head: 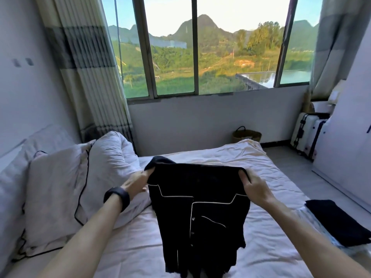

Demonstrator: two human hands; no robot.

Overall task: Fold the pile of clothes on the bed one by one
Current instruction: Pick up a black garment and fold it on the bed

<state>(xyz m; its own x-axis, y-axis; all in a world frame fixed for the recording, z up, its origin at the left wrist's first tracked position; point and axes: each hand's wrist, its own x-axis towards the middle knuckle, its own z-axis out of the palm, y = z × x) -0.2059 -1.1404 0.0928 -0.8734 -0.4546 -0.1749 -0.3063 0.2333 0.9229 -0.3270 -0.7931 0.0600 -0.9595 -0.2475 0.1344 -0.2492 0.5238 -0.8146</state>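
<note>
A black button-up pyjama shirt (200, 207) with white piping hangs in the air over the white bed (261, 247), its front facing me. My left hand (138, 182) pinches its upper left corner and my right hand (254, 184) grips its upper right corner, so the top edge is stretched between them. The lower hem dangles near the sheet at the bottom of the view. A folded black garment (337, 221) lies on the bed's right edge, on top of a light blue piece.
White pillows with black piping (56, 197) and a bunched duvet (112, 157) fill the left side. A woven basket (247, 135) stands on the floor under the window. White suitcases (307, 133) stand at the right wall beside a white cabinet (349, 147).
</note>
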